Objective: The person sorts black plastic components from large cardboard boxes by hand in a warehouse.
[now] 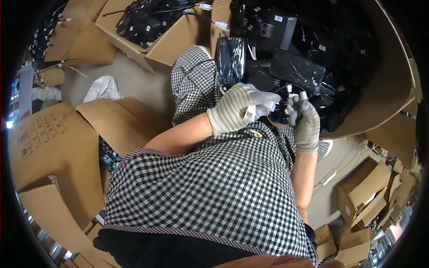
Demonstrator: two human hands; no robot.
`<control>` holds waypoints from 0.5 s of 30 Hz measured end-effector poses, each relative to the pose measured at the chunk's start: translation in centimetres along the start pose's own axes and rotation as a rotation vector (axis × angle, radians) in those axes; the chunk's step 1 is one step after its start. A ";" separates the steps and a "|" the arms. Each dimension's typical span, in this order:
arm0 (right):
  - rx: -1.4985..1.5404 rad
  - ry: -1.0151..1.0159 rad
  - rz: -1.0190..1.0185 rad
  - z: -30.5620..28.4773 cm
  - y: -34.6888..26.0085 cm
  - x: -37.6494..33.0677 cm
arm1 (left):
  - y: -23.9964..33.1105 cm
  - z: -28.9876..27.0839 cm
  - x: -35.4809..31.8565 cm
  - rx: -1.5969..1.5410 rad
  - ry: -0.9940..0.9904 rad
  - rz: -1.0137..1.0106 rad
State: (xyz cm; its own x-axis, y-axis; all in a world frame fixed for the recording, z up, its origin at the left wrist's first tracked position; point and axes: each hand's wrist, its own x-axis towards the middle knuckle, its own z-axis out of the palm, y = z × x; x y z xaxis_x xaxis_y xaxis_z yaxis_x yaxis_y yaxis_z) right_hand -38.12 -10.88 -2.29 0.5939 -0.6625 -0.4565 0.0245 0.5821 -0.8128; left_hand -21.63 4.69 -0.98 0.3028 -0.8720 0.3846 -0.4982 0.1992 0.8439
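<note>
My left hand [237, 105], in a striped grey and yellow glove, is closed around a white plug connector [250, 113]. The gloved right hand [307, 125] faces it, its fingers bent in a pinch on another white plug connector [304, 95] that sticks up past the fingertips. Dark thin wires run between the two hands, partly hidden by the fingers. Just beyond them, black units wrapped in shiny film [297, 69] lie heaped in a big round-sided cardboard box [384, 116]. One more wrapped black unit [231, 58] rests near the left hand.
An open carton [178, 42] holding black parts with white-plugged cables stands at the far left. A large cardboard box [58, 156] with raised flaps is at my left. Smaller opened boxes [364, 190] sit on the floor at right, near a loose yellowish cable [346, 163].
</note>
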 end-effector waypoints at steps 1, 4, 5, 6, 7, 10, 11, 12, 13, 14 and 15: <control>-0.148 -0.082 -0.025 -0.4 -0.5 -1.0 | -0.5 0.3 -0.3 -0.058 -0.010 -0.035; -0.426 -0.106 -0.026 1.4 -3.1 -3.7 | -0.3 0.9 -0.4 -0.390 -0.042 -0.281; -0.489 -0.186 -0.099 1.5 -3.1 -3.8 | -0.1 0.9 -0.3 -0.406 -0.063 -0.351; -0.499 -0.221 -0.103 1.7 -3.1 -3.8 | -0.2 0.9 -0.2 -0.333 -0.063 -0.323; -0.509 -0.260 -0.108 2.0 -3.1 -3.8 | -0.4 0.9 -0.2 -0.258 -0.061 -0.294; -0.522 -0.290 0.003 3.0 -3.4 -3.7 | -0.8 0.9 -0.1 -0.122 -0.059 -0.161; -0.520 -0.291 0.004 3.1 -3.5 -3.9 | -0.9 0.9 -0.1 -0.120 -0.060 -0.162; -0.454 -0.289 0.092 3.3 -3.5 -4.1 | -1.0 0.8 -0.2 0.040 -0.039 -0.081; -0.387 -0.287 0.178 3.5 -3.5 -4.4 | -1.0 0.8 -0.2 0.200 -0.018 0.001; -0.257 -0.233 0.260 3.6 -3.0 -4.7 | -1.1 0.6 -0.3 0.100 0.029 0.077; -0.253 -0.236 0.268 3.5 -2.8 -4.7 | -1.5 0.7 -0.3 0.103 0.027 0.068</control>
State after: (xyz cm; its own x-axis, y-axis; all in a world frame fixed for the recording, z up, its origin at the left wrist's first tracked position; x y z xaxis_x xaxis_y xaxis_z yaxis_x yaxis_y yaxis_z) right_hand -38.15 -7.69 3.41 0.7206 -0.3606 -0.5923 -0.3360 0.5656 -0.7532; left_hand -21.56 4.31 -2.57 0.2864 -0.8452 0.4512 -0.5985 0.2099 0.7731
